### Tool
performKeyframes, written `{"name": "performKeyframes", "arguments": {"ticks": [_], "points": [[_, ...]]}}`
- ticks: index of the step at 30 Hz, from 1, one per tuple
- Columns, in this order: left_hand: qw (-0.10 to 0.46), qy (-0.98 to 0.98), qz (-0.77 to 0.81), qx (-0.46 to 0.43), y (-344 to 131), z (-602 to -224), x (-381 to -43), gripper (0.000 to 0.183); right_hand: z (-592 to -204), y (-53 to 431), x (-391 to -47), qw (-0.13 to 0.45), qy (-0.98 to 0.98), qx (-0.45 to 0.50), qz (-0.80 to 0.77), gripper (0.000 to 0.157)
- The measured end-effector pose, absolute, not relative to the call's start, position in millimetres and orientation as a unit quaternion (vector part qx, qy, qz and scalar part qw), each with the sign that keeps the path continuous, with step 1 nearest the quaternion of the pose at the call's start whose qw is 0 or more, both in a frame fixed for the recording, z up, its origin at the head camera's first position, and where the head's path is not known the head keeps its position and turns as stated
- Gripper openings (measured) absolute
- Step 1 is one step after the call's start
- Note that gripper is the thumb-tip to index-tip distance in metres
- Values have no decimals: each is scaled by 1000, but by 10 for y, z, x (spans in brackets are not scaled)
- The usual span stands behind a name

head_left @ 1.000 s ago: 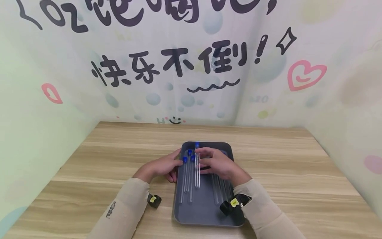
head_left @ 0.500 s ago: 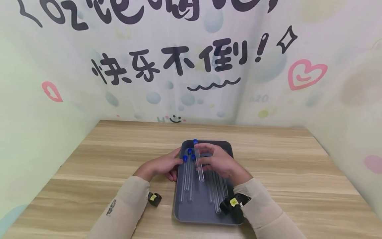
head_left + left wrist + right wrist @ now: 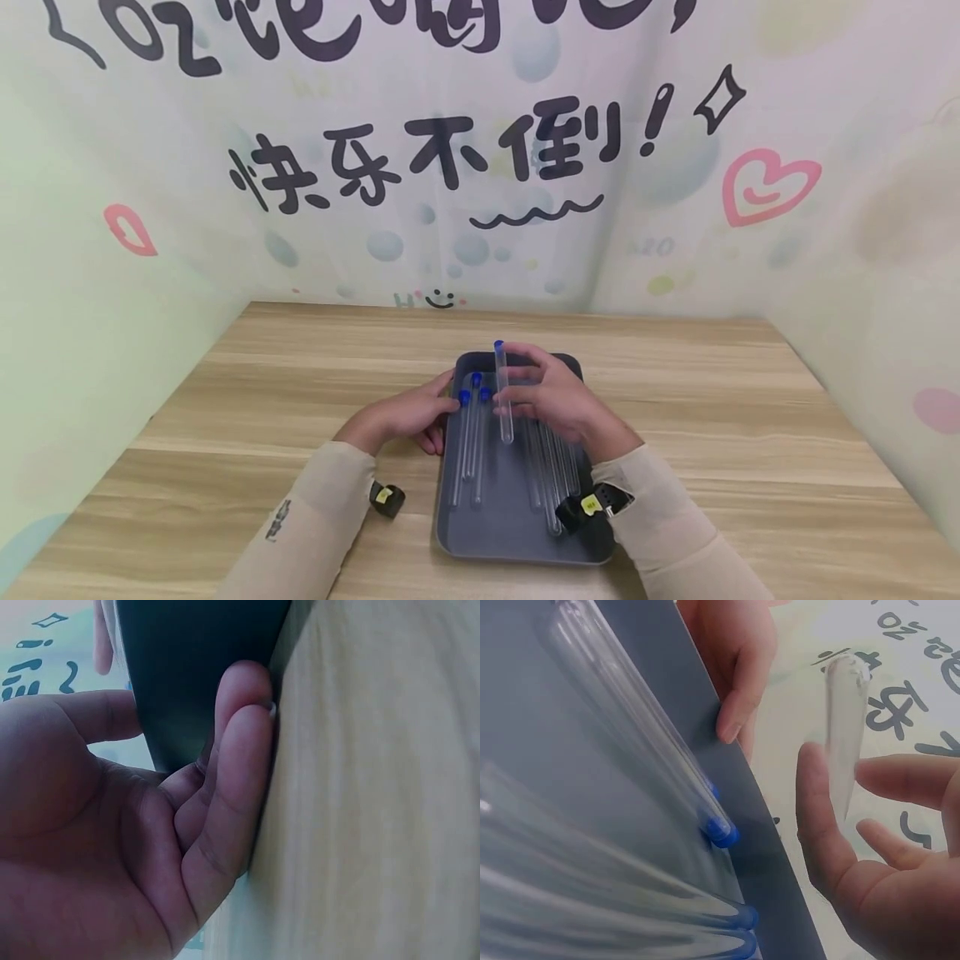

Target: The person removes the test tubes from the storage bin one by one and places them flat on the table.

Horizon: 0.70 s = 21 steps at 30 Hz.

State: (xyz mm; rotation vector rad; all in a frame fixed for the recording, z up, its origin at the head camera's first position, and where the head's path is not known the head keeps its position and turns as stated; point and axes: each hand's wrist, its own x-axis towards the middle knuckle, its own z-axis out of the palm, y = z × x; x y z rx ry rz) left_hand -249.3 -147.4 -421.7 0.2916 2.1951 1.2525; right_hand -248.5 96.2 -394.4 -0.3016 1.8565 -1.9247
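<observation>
My right hand (image 3: 558, 398) pinches a clear test tube (image 3: 506, 427) with a blue cap between thumb and fingers, held nearly upright over the far part of a grey tray (image 3: 517, 547). In the right wrist view, the held tube (image 3: 845, 712) stands between the fingertips, raised above the tubes lying below. At the tray's left side my left hand (image 3: 397, 421) holds the wall, thumb at the rim and fingers curled along the outside. Left of centre in the tray lie 3 capped tubes (image 3: 468, 442); several more tubes (image 3: 551, 479) lie on the right, their caps hidden by my right hand.
The tray rests on a wood-grain table (image 3: 262, 375). Behind it hangs a printed wall cloth (image 3: 337, 258) with dark lettering. A small black wrist camera (image 3: 387, 500) is strapped at the left wrist, and another wrist camera (image 3: 573, 514) overlaps the tray's near right part.
My right hand has lifted the test tube higher and tilted it slightly, its lower end rising away from the tray floor. The left hand has stayed at the tray's side.
</observation>
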Motion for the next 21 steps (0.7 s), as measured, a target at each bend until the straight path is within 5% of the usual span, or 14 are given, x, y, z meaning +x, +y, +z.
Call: {"name": "performKeyframes", "arguments": {"ticks": [21], "points": [[282,828,472,106,-1460,-4257,-2504,69,-3651,1287,-2438,184,712,-134,-664,73]]}}
